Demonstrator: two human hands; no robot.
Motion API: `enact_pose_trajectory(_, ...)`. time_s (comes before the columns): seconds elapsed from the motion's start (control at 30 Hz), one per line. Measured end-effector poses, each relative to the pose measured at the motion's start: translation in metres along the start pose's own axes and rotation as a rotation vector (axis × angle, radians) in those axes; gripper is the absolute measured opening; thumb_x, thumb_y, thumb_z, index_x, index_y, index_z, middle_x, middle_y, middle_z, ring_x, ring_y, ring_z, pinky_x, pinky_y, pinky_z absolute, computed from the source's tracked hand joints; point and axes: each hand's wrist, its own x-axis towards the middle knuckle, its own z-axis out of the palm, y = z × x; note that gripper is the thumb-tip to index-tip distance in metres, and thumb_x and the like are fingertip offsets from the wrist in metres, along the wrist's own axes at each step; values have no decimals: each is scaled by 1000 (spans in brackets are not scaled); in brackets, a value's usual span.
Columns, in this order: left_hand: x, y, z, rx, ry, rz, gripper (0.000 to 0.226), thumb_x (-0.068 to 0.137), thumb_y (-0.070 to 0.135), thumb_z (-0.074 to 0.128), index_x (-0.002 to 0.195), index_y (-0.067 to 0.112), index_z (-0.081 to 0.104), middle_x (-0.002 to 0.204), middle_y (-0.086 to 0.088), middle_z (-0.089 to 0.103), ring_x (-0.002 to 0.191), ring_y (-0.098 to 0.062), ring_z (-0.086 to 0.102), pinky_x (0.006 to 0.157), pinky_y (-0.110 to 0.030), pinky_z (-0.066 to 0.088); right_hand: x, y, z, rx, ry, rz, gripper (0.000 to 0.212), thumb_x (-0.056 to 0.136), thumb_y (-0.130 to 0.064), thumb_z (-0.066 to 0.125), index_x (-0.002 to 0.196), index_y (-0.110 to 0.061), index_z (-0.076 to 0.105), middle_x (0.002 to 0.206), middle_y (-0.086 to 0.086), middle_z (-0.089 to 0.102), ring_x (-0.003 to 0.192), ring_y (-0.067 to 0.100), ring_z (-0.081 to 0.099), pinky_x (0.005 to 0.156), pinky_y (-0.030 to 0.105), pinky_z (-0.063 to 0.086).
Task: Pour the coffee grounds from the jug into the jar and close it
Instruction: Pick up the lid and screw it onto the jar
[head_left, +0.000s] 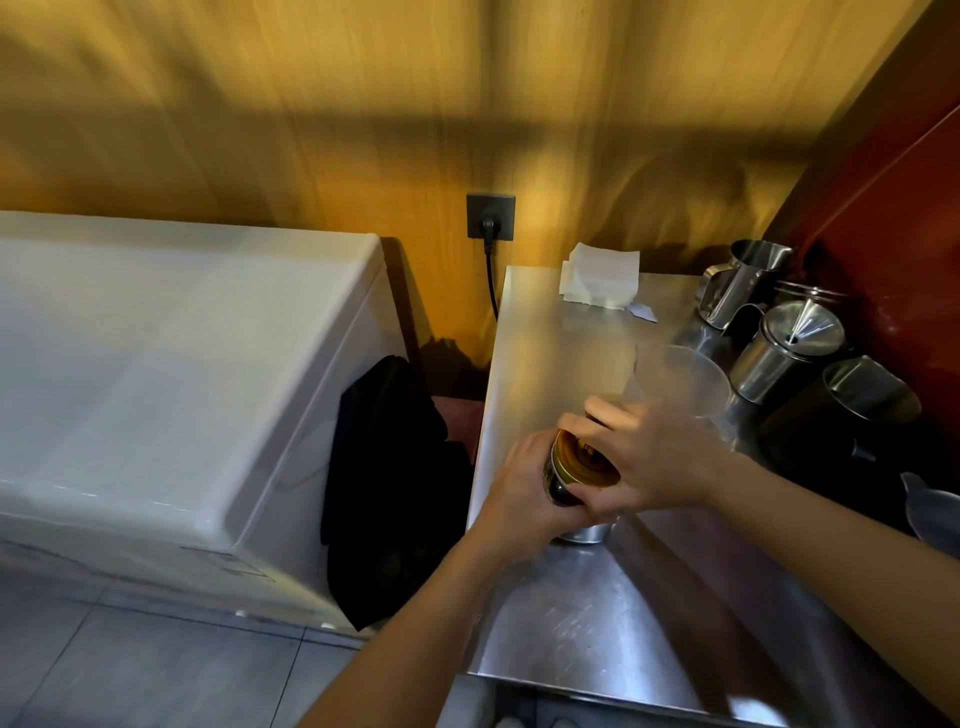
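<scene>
A glass jar (558, 491) with dark coffee grounds inside stands on the steel counter (566, 618) near its left edge. My left hand (519, 499) wraps around the jar's side. My right hand (660, 457) lies over the jar's top, fingers gripping the brown lid (584, 465) on the mouth. Just behind my right hand a clear plastic jug (680, 382) rests on the counter, looking empty. The jar's base is partly hidden by my hands.
Steel pitchers (748, 278), a lidded steel pot (789, 345) and a black jug (852, 415) crowd the counter's right side. White folded napkins (597, 280) lie at the back. A white chest freezer (171, 395) stands left, with a black cloth (395, 488) in the gap.
</scene>
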Motion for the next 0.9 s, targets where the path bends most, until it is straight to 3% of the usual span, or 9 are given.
enact_pose_trajectory(0.23, -8, 6, 9, 0, 103, 6, 65, 58, 50, 71, 116, 28, 52, 112, 8, 56, 104, -6, 49, 87, -28, 45, -3, -5, 7, -11, 9, 151, 66, 70, -65, 42, 101, -9, 60, 82, 12, 61, 51, 25, 54, 45, 23, 30)
enact_pose_trajectory(0.5, -13, 10, 15, -1, 158, -10, 68, 54, 47, 69, 115, 22, 54, 109, 8, 54, 101, -6, 48, 85, -23, 43, -4, -12, 11, 26, 31, 247, 62, 69, -63, 44, 98, -10, 59, 82, 13, 59, 53, 28, 55, 44, 26, 34)
enact_pose_trajectory(0.77, -12, 11, 12, -43, 114, -30, 67, 53, 48, 68, 115, 30, 52, 104, 19, 51, 102, -7, 50, 88, -30, 45, -5, -16, 11, 57, -8, 310, 66, 68, -65, 42, 104, -12, 57, 84, 12, 59, 50, 30, 55, 44, 27, 33)
enact_pose_trajectory(0.9, -9, 11, 5, 64, 42, -24, 69, 58, 51, 68, 120, 28, 49, 110, 16, 51, 107, -10, 49, 96, -41, 42, -6, -21, 8, 44, -25, 344, 67, 71, -66, 41, 106, -12, 58, 83, 12, 59, 53, 30, 56, 45, 29, 38)
